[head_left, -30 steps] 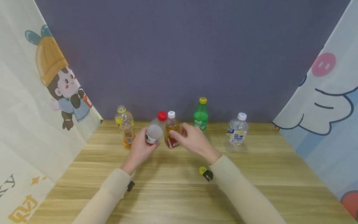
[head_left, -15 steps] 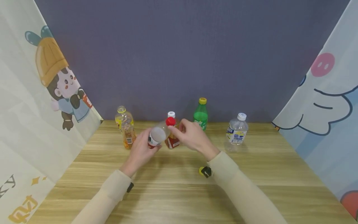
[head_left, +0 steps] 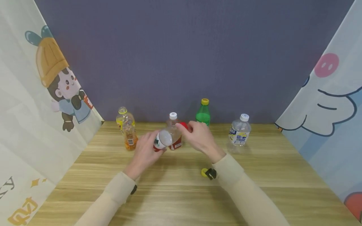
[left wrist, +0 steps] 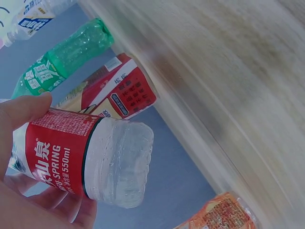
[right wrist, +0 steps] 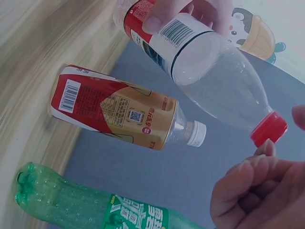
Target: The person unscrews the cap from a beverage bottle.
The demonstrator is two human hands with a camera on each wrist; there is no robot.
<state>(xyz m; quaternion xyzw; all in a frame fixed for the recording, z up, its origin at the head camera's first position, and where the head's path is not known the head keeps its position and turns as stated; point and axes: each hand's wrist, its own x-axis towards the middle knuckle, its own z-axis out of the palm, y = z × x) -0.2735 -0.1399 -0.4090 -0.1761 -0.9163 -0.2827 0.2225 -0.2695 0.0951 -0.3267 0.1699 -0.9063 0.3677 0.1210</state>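
Observation:
A clear plastic water bottle (head_left: 165,138) with a red and white label is held tilted above the table. My left hand (head_left: 145,150) grips it round the label, and its ridged base (left wrist: 124,162) points toward the left wrist camera. The red cap (right wrist: 269,129) is on the bottle's neck, pointing right. My right hand (head_left: 199,138) has its curled fingers and thumb about the cap; one fingertip (right wrist: 267,148) touches the cap's rim. In the right wrist view a narrow gap shows beside the thumb. Behind the held bottle stands a white-capped bottle (right wrist: 114,107) with a red and gold label.
A green bottle (head_left: 203,116) with a yellow cap stands behind my right hand. Farther right is a clear white-capped bottle (head_left: 239,131). An uncapped bottle (head_left: 126,128) with orange at its base stands left. A loose yellow cap (head_left: 204,172) lies near my right wrist.
The water bottle has tipped over to the right, its red cap moving to my right hand's fingers. My left hand has shifted slightly right with it. The standing bottles are unmoved.

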